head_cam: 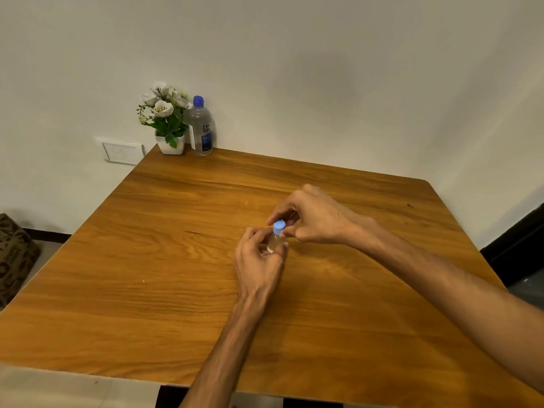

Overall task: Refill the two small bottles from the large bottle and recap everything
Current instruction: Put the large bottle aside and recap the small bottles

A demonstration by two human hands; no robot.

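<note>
A small clear bottle with a blue cap stands near the middle of the wooden table. My left hand grips the bottle's body from the near side. My right hand pinches the blue cap with thumb and fingers. The large clear bottle with a blue cap and dark blue label stands upright at the table's far left corner, capped. A second small bottle is not visible; it may be hidden behind my right hand.
A white pot of white flowers stands left of the large bottle against the wall. A wall switch plate lies beyond the table's left edge. A patterned cushion sits on the floor at the left.
</note>
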